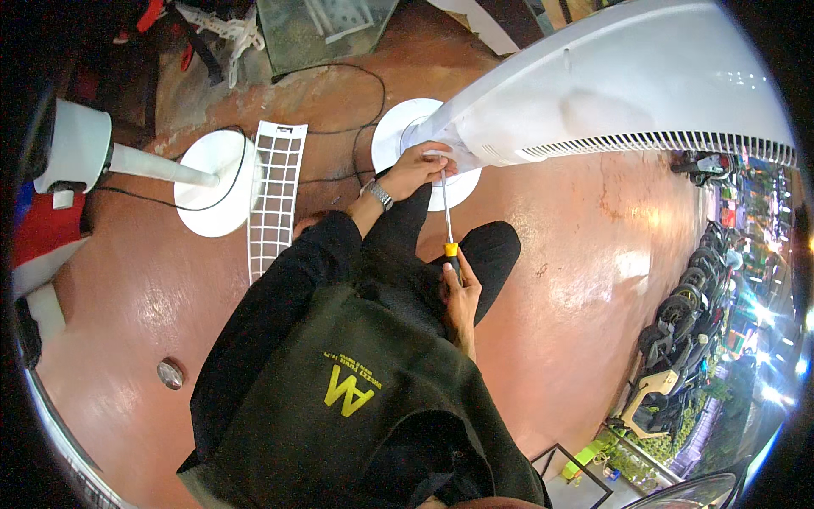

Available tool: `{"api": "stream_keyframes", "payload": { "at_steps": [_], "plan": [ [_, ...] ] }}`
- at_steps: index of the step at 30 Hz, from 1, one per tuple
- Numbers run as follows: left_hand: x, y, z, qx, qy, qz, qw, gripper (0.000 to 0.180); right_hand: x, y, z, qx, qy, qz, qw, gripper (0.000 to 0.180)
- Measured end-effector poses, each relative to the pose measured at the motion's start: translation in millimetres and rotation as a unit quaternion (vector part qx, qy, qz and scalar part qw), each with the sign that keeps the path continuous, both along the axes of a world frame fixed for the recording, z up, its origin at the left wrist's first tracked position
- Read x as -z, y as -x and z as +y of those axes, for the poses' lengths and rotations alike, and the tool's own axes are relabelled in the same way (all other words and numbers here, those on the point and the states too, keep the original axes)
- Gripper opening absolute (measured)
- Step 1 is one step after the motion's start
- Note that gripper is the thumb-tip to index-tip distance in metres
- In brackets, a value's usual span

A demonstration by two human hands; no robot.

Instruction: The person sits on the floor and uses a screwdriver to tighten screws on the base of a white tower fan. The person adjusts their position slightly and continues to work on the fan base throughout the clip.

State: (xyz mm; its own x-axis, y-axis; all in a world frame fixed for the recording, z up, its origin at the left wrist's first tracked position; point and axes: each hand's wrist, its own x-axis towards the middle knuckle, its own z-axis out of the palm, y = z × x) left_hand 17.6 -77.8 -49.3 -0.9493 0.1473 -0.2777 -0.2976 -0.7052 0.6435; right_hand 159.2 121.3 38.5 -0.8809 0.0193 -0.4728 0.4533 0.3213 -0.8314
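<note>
A long screwdriver (pixel 451 251) with a yellow and black handle is gripped in my right hand (pixel 462 297), its metal shaft pointing away from me. My left hand (pixel 414 171), with a metal-band watch on the wrist, has its fingers pinched at the shaft's tip. Any small part between those fingertips is too small to make out. Directly beyond them, the narrow lower end of a tall white tower fan (pixel 593 93) meets its round white base (pixel 392 127). The fan's slotted vent faces right.
Left of me, a white grid panel (pixel 275 187) lies beside another round white base (pixel 212 204) with a pole. A black cable (pixel 383 85) loops over the reddish floor. A round metallic object (pixel 170 373) sits lower left. Parked motorbikes (pixel 678 310) line the right side.
</note>
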Motion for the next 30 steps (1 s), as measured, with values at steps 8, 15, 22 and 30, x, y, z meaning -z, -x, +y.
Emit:
{"api": "stream_keyframes", "payload": {
  "at_steps": [8,15,22,30],
  "plan": [
    [3.5,24.6,41.9,-0.164,-0.101,-0.086,0.977,0.019,27.0,14.3,-2.0,0.017,0.023,0.048,0.998,0.045],
    [-10.3,34.6,60.7,-0.258,-0.043,-0.058,0.964,0.029,34.7,23.3,-4.6,0.036,0.051,0.038,0.997,0.045],
    [-22.0,38.9,68.7,-0.252,0.028,-0.031,0.967,0.036,24.2,24.4,-1.1,0.061,0.083,0.008,0.995,0.047],
    [-15.1,39.8,74.2,-0.275,-0.07,-0.04,0.958,0.032,37.8,20.8,3.8,0.054,0.104,0.017,0.993,0.047]
  ]
}}
